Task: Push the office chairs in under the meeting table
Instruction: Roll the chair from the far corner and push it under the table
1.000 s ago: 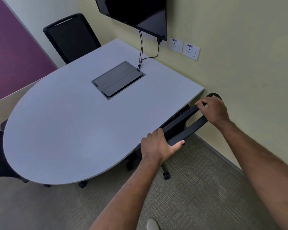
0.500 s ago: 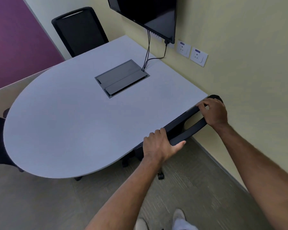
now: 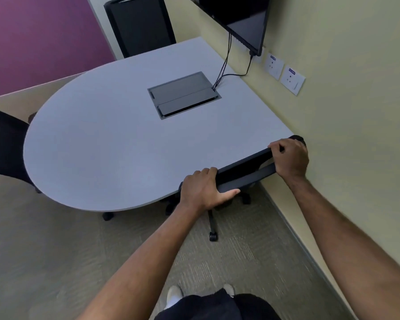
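scanning left to right: a chair at left (image 3: 2, 144) sits partly hidden behind the rounded end of the meeting table (image 3: 97, 146); its seat is out of view, so cannot tell how far in it is. a chair at the far side (image 3: 141, 21) stands close against the far edge. near chair backrest (image 3: 243, 173) lies along the table's near-right edge, top rail touching or just shy of it; cannot tell which. seat is hidden under the top, one caster leg (image 3: 213, 225) sticks out on the carpet.

left hand (image 3: 203, 190) wraps the left end of the rail, fingers over the top, thumb along the near face. right hand (image 3: 291, 158) is closed round the right end, just beside the wall (image 3: 356, 135). rail spans between both grips, at arm's reach ahead.

judgement: push looks nearly spent. press evenly with both hands so the chair does not swivel; watch right knuckles against the wall and fingers between rail and table edge.
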